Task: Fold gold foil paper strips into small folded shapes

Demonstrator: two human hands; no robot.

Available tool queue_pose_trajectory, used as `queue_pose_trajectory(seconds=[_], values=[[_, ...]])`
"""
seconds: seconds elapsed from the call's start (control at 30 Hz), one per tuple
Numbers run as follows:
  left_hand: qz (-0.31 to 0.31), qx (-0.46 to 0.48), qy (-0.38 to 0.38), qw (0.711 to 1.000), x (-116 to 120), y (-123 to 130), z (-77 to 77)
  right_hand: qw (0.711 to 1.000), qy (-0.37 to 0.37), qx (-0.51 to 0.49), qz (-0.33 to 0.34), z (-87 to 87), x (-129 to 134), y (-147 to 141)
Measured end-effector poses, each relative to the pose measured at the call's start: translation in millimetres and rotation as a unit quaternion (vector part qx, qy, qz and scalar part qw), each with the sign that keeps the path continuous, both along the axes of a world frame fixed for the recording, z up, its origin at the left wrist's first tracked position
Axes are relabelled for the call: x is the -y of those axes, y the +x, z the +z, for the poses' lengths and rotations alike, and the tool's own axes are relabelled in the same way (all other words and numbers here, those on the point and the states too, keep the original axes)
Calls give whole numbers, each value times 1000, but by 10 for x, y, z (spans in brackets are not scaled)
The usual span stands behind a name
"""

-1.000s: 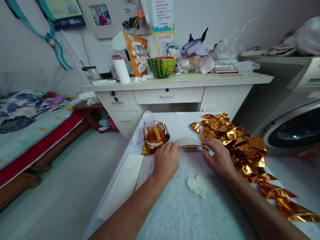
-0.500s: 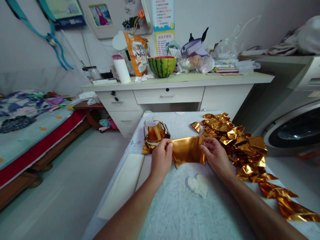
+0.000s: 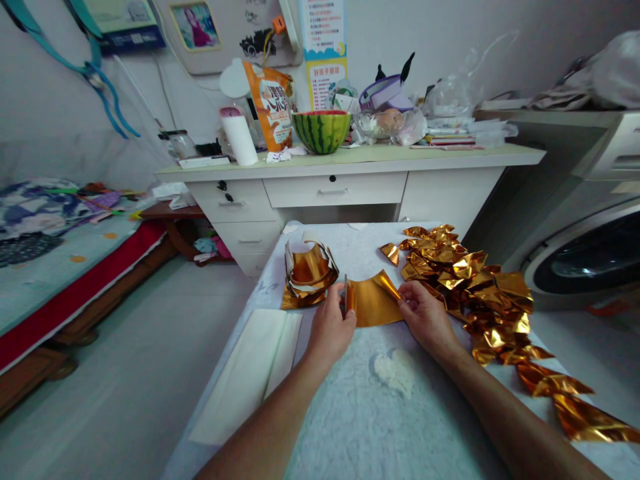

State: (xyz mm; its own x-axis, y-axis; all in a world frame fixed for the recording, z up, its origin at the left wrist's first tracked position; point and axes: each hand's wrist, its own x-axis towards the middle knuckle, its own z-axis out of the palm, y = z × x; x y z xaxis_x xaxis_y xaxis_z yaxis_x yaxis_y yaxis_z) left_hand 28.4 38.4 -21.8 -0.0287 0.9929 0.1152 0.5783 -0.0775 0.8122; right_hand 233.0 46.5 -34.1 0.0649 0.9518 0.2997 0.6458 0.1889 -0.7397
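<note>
A sheet of shiny gold foil paper (image 3: 374, 303) lies between my two hands, just over the cloth-covered table (image 3: 380, 420). My left hand (image 3: 333, 323) is closed on its left edge, which curls up at the fingers. At the other side my right hand (image 3: 425, 313) pinches the right edge, and the far right corner is folded over toward the middle. Beyond my left hand stands a curved stack of gold sheets (image 3: 311, 270) with pale backs. A heap of folded gold foil pieces (image 3: 463, 280) spreads to the right of my right hand.
Pale flat paper strips (image 3: 245, 373) lie left of my left forearm. One folded gold piece (image 3: 389, 253) sits apart from the heap. Behind the table is a white desk (image 3: 335, 190) bearing a cut watermelon (image 3: 321, 133). A washing machine (image 3: 590, 247) stands at the right.
The gold sheet was held up nearly flat; now its left edge is curled and its far right corner folded inward. Both hands have shifted and closed further on the edges.
</note>
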Motion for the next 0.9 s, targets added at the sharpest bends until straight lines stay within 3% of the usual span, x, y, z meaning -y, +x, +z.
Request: queue_pose_trajectory(seconds=[0.23,0.4,0.57,0.9], values=[[0,124,20,992,-68,70,-25,999,41,32,-1,1,-44,18],[-8,81,47,996,-89,41,-107,990,71,117,33,13,-4,3],[-24,20,98,995,-25,4,-105,942,121,311,42,50,67,-33],[-34,-23,96,995,28,14,-93,904,147,397,63,52,38,-47]])
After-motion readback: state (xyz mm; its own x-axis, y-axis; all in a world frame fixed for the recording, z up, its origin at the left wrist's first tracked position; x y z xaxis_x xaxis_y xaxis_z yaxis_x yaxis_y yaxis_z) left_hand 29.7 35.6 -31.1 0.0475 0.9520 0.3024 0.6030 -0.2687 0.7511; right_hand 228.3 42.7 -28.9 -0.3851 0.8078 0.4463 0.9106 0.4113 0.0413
